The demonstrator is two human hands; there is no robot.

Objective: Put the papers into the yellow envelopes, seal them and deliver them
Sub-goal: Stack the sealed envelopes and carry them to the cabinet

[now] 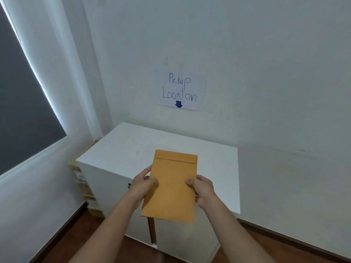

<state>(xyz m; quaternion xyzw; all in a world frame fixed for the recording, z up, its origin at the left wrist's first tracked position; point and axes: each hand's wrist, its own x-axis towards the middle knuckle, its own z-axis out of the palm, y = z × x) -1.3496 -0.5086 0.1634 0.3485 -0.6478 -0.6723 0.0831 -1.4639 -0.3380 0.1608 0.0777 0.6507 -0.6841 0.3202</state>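
I hold one yellow envelope [172, 185] in front of me with both hands, flap side up and the flap folded down. My left hand [142, 185] grips its left edge with the thumb on top. On the right edge, my right hand [203, 188] does the same. The envelope hovers over the front part of a white cabinet top [133, 147]. A paper sign [180, 92] on the wall above reads "Pickup Location" with a blue arrow pointing down at the cabinet. No loose papers are in view.
The white cabinet stands against a white wall. Stacked cardboard boxes [83, 183] sit wedged between its left side and the wall. A dark window [22, 103] fills the left. The floor is dark wood [79, 236].
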